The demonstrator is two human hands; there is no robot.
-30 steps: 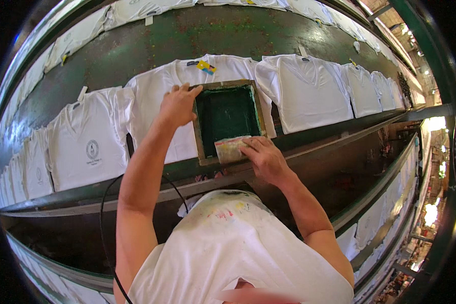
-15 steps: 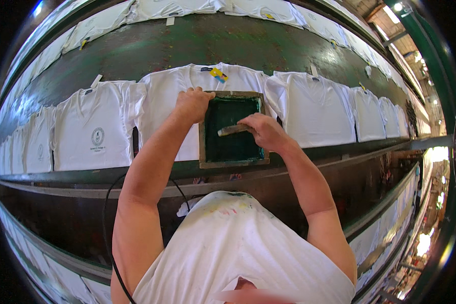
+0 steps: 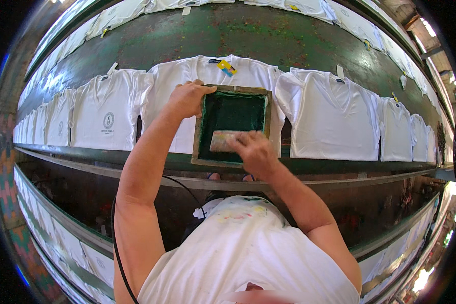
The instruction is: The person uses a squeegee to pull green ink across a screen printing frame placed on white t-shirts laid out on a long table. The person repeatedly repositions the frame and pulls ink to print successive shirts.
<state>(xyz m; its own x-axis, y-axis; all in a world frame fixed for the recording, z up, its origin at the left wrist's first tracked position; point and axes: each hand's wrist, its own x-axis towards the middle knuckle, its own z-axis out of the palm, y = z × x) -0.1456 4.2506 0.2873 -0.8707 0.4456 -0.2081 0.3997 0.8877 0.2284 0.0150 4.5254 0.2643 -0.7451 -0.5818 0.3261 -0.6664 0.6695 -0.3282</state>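
Observation:
A wooden-framed printing screen (image 3: 267,114) with dark green mesh lies over the front of a white V-neck shirt (image 3: 162,75). My left hand (image 3: 189,98) is closed on the frame's far left corner. In my right hand (image 3: 257,151), fingers wrapped round it, is a squeegee (image 3: 221,140) with a worn, pale blade holder, low inside the frame over the mesh. The right hand is slightly blurred. A yellow and blue tag (image 3: 226,68) lies at the shirt's collar. The part of the shirt beneath the screen is hidden.
To the left, a white shirt (image 3: 93,101) bears a dark round print; a plain-fronted shirt (image 3: 334,121) lies to the right. More shirts line the long green table (image 3: 228,35) and its far side. A rail (image 3: 309,183) runs along the near edge. A black cable (image 3: 117,253) hangs by my left arm.
My right hand has drawn the squeegee toward me, to the lower part of the screen, its blade holder turned broad side up. My left hand stays on the frame's corner. The view has shifted slightly.

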